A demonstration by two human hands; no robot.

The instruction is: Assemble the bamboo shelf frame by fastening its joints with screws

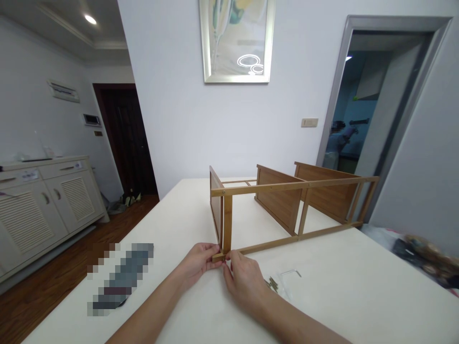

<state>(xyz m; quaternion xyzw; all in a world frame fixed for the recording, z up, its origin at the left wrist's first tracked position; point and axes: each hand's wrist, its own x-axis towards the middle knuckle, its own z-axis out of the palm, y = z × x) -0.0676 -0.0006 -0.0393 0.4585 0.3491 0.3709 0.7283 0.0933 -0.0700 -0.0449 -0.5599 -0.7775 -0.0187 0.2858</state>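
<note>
A wooden shelf rack (pixel 301 210) lies on its side on the white table, with several slatted-frame boards standing upright between its rails. My left hand (pixel 200 259) is closed around the rack's near lower corner, thumb and fingers against the end board and rail. Close beside it, my right hand (pixel 246 276) has its fingers pinched together at the same corner, by the rail's end. Whatever sits between those fingertips is hidden or too small to name. Just right of my right hand lie several bolts (pixel 274 284) and an L-shaped hex key (pixel 296 273).
A clear plastic bag (pixel 286 289) is by the bolts. On the left of the white table (pixel 172 220) lies a pixelated dark object (pixel 125 277). Bundled items (pixel 426 258) sit past the right edge. A person (pixel 336 143) is beyond the doorway.
</note>
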